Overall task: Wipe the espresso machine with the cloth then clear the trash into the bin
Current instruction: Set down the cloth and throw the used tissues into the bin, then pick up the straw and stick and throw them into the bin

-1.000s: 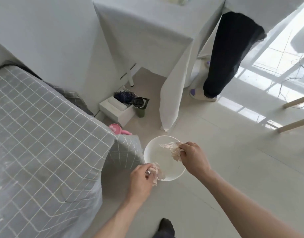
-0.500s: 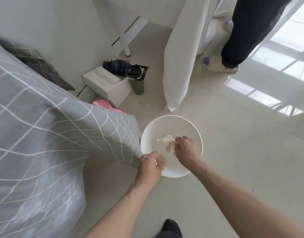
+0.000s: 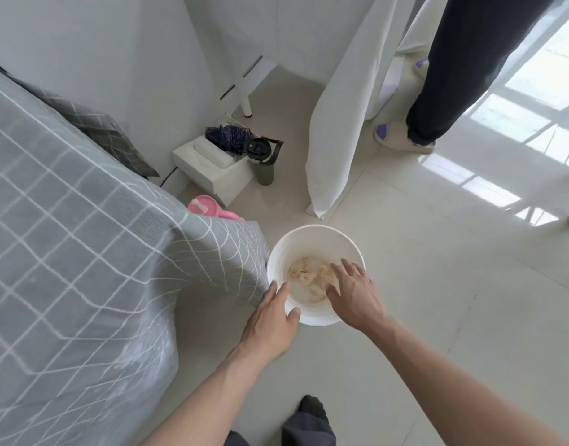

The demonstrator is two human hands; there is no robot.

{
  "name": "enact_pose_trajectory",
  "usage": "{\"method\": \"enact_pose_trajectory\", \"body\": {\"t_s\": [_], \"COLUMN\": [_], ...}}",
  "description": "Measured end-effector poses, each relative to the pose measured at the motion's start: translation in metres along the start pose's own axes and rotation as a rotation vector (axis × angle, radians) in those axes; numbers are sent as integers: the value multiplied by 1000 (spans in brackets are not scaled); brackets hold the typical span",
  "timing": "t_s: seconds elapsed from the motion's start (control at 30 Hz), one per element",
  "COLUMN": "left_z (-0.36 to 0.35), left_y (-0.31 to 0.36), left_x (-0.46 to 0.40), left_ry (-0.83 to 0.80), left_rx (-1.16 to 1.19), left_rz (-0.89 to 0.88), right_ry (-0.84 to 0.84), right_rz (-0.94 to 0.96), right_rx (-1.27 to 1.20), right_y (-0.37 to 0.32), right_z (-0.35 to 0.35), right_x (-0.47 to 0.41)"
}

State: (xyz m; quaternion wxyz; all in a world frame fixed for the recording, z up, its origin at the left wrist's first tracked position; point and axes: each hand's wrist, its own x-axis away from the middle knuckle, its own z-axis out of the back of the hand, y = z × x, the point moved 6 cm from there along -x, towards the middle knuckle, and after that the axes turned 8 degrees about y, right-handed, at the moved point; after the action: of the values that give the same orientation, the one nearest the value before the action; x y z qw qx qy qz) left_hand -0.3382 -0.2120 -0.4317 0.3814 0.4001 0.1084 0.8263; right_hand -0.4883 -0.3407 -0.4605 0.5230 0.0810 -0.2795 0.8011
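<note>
A round white bin (image 3: pixel 312 235) stands on the floor beside the corner of a grey checked tablecloth. Crumpled pale tissue trash (image 3: pixel 305 274) lies at its bottom. My left hand (image 3: pixel 271 315) hovers over the bin's near left rim with its fingers spread and nothing in it. My right hand (image 3: pixel 354 292) is over the bin's right side, fingers straight and spread, also holding nothing. The espresso machine and the cloth are out of view.
The grey checked tablecloth (image 3: pixel 83 236) hangs at the left. A white box (image 3: pixel 212 165), a dark green flask (image 3: pixel 263 156) and a pink item (image 3: pixel 209 207) sit beyond the bin. A white drape (image 3: pixel 341 117) and another person's leg (image 3: pixel 453 75) stand behind.
Both hands let go of the tissue trash, which dropped to the bottom of the bin. The fingers have spread open. The camera has tilted further down towards the bin.
</note>
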Motion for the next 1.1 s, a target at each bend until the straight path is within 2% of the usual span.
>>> {"method": "enact_pose_trajectory", "body": {"t_s": [0.33,0.53,0.8,1.1], "left_z": [111,180,259,343], "left_y": [74,91,79,15], "left_x": [143,230,314,384], "left_ry": [28,82,235,408], "left_rx": [1,16,39,97], "left_rz": [-58,-58,-31,63], "right_ry": [-1,11,43,85], "right_rz": [33,93,208,502], "right_rx": [-13,7,17,88], "right_y": [-50,-94,-175,-319], "right_z": [137,199,257,291], "right_x": [137,203,258,280]}}
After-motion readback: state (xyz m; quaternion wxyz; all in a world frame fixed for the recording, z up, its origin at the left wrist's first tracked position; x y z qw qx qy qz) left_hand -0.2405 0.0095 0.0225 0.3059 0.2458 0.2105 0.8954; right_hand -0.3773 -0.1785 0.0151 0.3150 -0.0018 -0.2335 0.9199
